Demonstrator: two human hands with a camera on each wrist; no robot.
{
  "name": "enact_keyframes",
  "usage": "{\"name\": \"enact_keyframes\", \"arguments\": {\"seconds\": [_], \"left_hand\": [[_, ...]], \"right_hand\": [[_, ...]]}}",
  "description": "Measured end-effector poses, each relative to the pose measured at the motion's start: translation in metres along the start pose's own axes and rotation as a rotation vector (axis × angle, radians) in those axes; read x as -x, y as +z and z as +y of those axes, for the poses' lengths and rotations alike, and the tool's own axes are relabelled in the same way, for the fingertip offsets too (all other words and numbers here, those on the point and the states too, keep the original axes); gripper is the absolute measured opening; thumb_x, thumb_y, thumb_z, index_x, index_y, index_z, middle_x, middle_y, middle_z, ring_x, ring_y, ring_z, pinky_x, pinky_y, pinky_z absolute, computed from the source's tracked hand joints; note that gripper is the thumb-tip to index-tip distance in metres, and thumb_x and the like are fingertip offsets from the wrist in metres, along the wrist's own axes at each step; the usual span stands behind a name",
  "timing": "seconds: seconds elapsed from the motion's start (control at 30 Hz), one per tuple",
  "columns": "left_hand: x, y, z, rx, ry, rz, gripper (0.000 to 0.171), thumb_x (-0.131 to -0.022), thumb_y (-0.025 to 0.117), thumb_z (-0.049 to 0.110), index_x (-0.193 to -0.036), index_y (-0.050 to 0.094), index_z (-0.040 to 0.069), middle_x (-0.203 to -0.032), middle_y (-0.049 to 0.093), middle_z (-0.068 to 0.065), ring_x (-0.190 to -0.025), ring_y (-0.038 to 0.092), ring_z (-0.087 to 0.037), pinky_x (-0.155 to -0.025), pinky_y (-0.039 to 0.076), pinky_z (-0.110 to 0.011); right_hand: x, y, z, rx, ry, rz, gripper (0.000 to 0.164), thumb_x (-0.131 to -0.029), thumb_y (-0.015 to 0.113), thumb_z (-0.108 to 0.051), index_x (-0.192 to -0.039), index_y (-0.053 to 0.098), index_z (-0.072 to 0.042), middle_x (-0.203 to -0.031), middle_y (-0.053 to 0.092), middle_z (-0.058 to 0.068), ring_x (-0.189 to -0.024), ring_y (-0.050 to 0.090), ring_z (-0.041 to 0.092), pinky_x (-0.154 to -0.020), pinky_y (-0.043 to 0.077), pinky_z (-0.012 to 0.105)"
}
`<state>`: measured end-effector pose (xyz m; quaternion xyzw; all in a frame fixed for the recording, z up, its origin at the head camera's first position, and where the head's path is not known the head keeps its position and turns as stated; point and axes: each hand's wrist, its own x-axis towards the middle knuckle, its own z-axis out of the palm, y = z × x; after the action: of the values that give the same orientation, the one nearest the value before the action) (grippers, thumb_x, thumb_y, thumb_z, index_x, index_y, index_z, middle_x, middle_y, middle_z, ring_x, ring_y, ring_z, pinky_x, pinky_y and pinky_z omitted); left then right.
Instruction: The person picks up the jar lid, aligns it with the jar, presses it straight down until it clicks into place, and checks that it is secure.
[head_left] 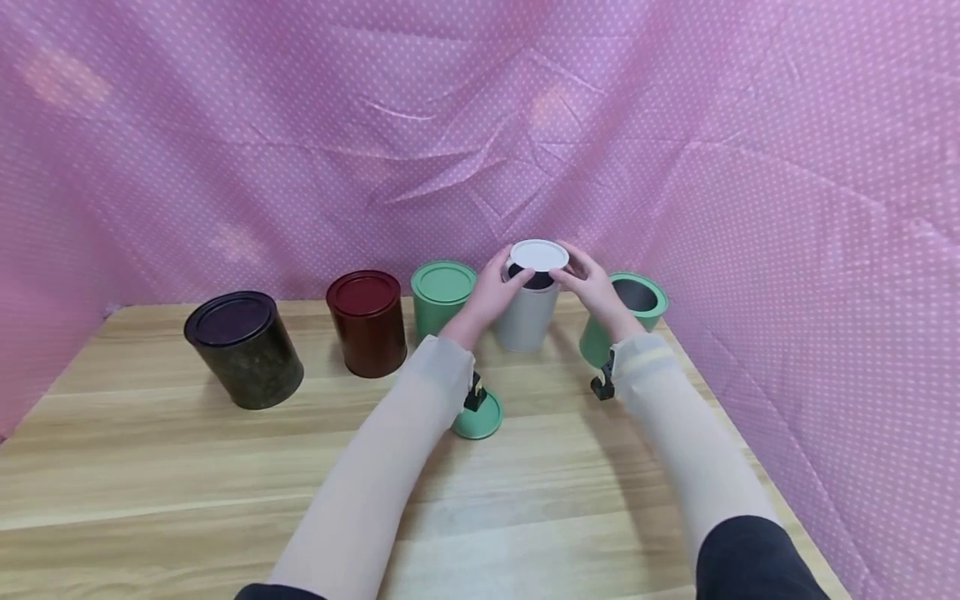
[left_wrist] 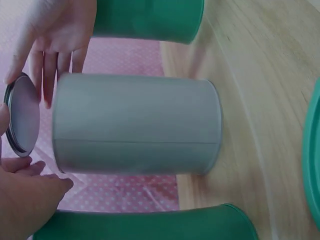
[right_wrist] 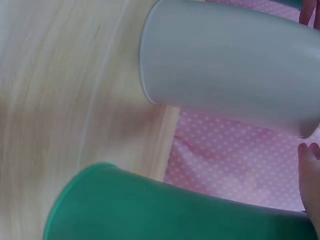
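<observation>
A white round lid [head_left: 540, 255] is held above the mouth of a light grey can [head_left: 525, 323], tilted, with the can's dark inside showing below it. My left hand [head_left: 491, 293] grips the lid's left edge, and my right hand [head_left: 594, 292] grips its right edge. Seen from the left wrist, the lid [left_wrist: 26, 115] stands clear of the can's rim, with thumbs and fingers at its edge. The grey can [right_wrist: 225, 65] stands on the table in the right wrist view, where only some fingertips are visible.
Left of the grey can stand a lidded green can [head_left: 442, 287], a red can [head_left: 367, 333] and a dark can [head_left: 251, 358]. An uncovered green can [head_left: 651, 310] is at the right. A green lid [head_left: 483, 421] lies on the wooden table [head_left: 187, 492], before a pink dotted curtain [head_left: 300, 167].
</observation>
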<state>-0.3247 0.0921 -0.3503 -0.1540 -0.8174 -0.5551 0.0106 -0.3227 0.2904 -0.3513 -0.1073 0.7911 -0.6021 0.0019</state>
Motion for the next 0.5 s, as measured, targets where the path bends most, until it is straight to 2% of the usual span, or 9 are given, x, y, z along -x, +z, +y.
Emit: {"name": "enact_keyframes", "arguments": {"seconds": [0.23,0.37,0.5], "left_hand": [[-0.003,0.002,-0.01,-0.011,-0.001,-0.007,0.068,-0.098,0.055,0.031,-0.153,0.024,0.004,-0.159,0.023,-0.017,-0.147,0.024,-0.031,-0.12,0.02,-0.043],[-0.004,0.005,-0.016,0.019,-0.011,-0.008,0.07,-0.098,0.055,0.034,-0.154,0.023,0.006,-0.159,0.022,-0.017,-0.147,0.022,-0.033,-0.12,0.02,-0.047],[-0.004,0.008,-0.019,0.021,-0.013,-0.011,0.071,-0.099,0.053,0.036,-0.154,0.02,0.007,-0.16,0.02,-0.016,-0.147,0.022,-0.032,-0.12,0.02,-0.047]], "right_hand": [[-0.008,0.005,0.012,-0.041,0.012,0.007,0.066,-0.096,0.061,-0.026,-0.153,0.028,-0.018,-0.159,0.026,0.008,-0.147,0.025,0.025,-0.119,0.025,0.044],[-0.009,0.007,0.013,-0.065,0.005,-0.005,0.065,-0.097,0.059,-0.021,-0.154,0.026,-0.015,-0.16,0.024,0.01,-0.148,0.022,0.024,-0.12,0.021,0.042],[-0.011,0.006,0.017,-0.06,-0.015,0.006,0.066,-0.096,0.06,-0.024,-0.153,0.028,-0.015,-0.16,0.026,0.01,-0.148,0.024,0.024,-0.121,0.021,0.041]]}}
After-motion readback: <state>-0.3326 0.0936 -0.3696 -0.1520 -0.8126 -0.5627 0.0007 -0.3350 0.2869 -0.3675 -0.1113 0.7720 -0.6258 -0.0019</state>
